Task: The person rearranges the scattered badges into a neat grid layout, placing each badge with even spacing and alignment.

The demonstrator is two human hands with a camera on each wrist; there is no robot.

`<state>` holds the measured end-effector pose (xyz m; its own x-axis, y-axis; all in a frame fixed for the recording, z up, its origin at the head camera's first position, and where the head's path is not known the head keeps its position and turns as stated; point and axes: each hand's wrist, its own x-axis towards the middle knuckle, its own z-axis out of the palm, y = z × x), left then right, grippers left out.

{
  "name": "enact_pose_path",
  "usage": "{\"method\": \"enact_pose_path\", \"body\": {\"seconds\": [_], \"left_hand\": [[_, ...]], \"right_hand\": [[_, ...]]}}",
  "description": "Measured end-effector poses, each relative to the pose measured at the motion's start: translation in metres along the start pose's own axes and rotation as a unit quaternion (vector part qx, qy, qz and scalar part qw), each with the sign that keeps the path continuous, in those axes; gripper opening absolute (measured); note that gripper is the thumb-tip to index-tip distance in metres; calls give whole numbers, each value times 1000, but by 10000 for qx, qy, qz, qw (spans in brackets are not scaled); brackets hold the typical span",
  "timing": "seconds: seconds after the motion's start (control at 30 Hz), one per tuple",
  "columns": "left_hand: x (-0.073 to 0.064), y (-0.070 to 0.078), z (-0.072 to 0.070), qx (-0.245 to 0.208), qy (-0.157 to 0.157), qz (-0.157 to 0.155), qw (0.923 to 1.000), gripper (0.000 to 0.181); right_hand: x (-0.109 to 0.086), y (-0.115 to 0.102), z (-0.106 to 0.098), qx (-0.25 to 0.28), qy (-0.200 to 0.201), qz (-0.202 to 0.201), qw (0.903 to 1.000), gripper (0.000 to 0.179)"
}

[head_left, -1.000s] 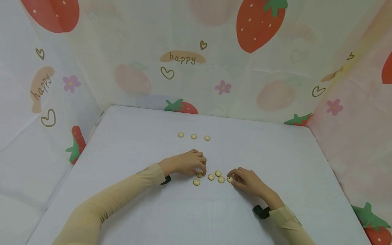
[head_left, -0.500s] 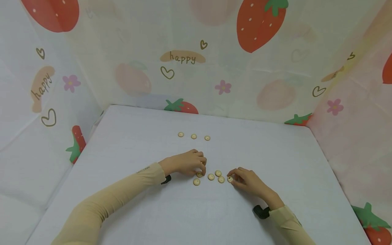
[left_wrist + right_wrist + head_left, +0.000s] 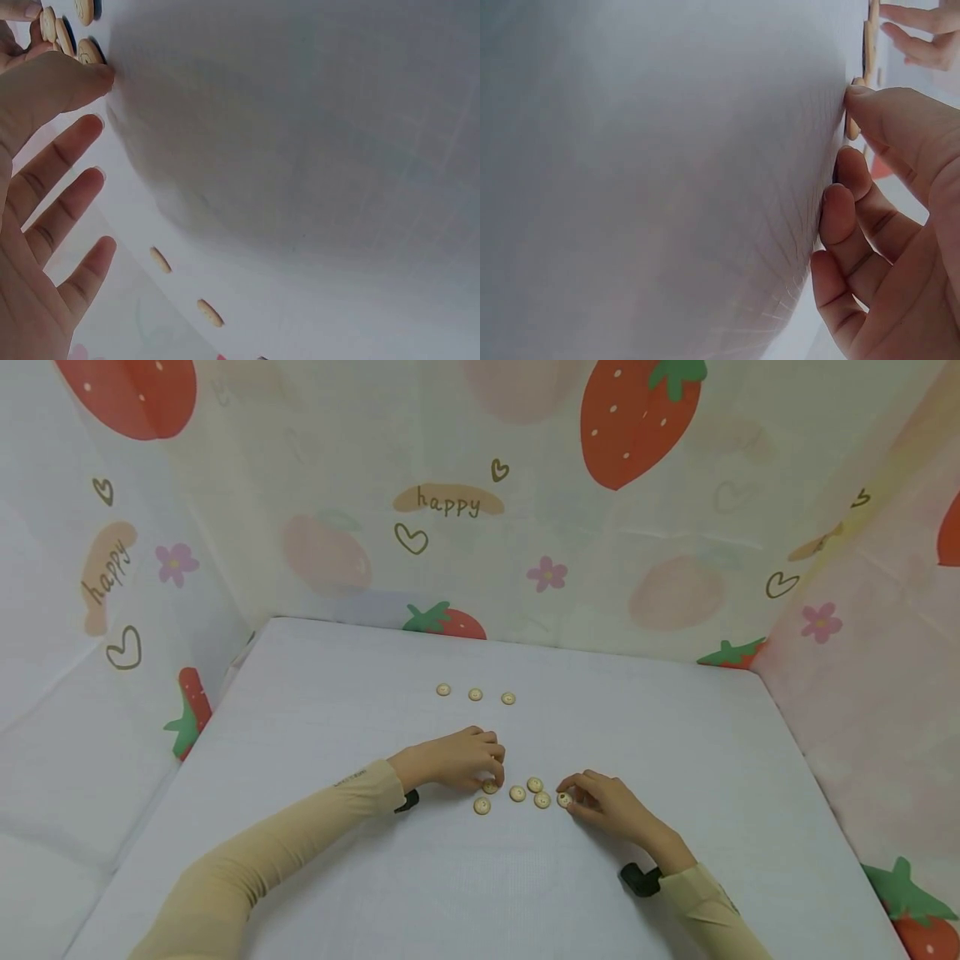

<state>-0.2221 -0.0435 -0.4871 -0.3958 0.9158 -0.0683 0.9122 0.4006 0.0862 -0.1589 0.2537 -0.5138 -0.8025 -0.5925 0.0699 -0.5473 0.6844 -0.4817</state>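
Note:
Round wooden buttons lie on the white table in the head view. My left hand [image 3: 461,760] pinches one button [image 3: 490,787] between thumb and index finger, partly covering it; in the left wrist view the thumb presses at the button's edge [image 3: 88,51] while the other fingers stay spread. Just below sits another button [image 3: 482,806]. My right hand [image 3: 611,807] has its thumb and index finger on opposite sides of the rightmost button [image 3: 564,799]. Between the hands are three loose buttons, one at left [image 3: 517,793], one farther back [image 3: 535,785], one nearer [image 3: 542,800].
Farther back, three buttons form a spaced row, with the middle one [image 3: 476,694] between its neighbours. The white table [image 3: 360,893] is bounded at the back and sides by strawberry-printed cloth [image 3: 330,468]. A dark wrist device [image 3: 640,880] hangs under the right wrist.

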Motion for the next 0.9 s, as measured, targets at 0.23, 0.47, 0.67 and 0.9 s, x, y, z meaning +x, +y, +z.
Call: {"method": "enact_pose_path", "body": {"seconds": [0.23,0.47,0.67,0.9], "left_hand": [[-1,1,-2,7,102,14,9999,17],[-2,0,0,2,198,26,9998,15],[-2,-1,3,19,311,-22,9995,12],[2,-3,6,0,369,-212,9991,15]], "right_hand": [[0,1,1,13,10,-55,10000,22],[0,1,1,25,23,3,10000,22],[-1,0,1,40,69,2,10000,23],[-2,0,2,7,152,-92,9998,22]]}}
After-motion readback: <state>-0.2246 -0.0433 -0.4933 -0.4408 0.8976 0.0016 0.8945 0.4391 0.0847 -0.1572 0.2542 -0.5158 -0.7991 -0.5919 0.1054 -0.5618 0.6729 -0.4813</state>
